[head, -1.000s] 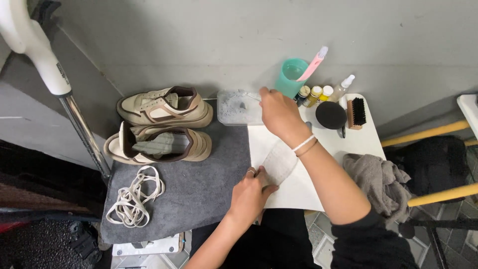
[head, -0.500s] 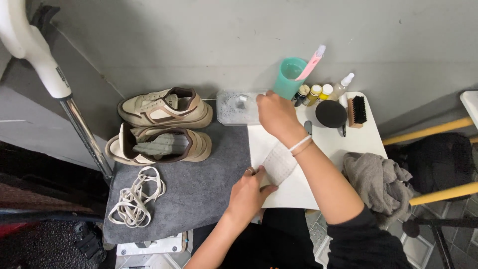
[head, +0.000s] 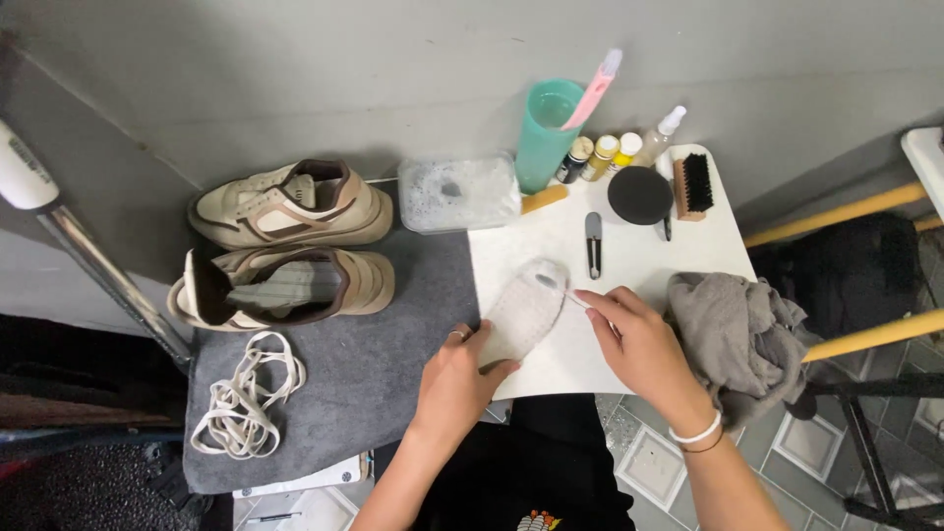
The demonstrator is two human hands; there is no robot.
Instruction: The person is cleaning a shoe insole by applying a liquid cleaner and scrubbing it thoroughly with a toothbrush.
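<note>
A pale grey insole [head: 526, 307] lies slantwise on the white table [head: 639, 258], close to the grey mat [head: 374, 379]. My left hand [head: 454, 382] pins the insole's near end with fingers and thumb. My right hand [head: 637, 339] pinches a small white brush [head: 568, 296] whose tip touches the insole's far end. Behind the insole stands a clear tub of soapy water [head: 457, 192].
Two beige shoes [head: 295, 204] [head: 285, 285] and loose white laces [head: 246, 398] lie on the mat. At the table's back stand a teal cup [head: 544, 133] with a pink brush, small bottles [head: 602, 155], a black tin [head: 639, 194] and a bristle brush [head: 695, 185]. A grey cloth [head: 739, 334] hangs at the right.
My right hand has drawn back from the soapy tub at the rear and come down to the insole's tip with the small brush. My left hand has stayed on the insole.
</note>
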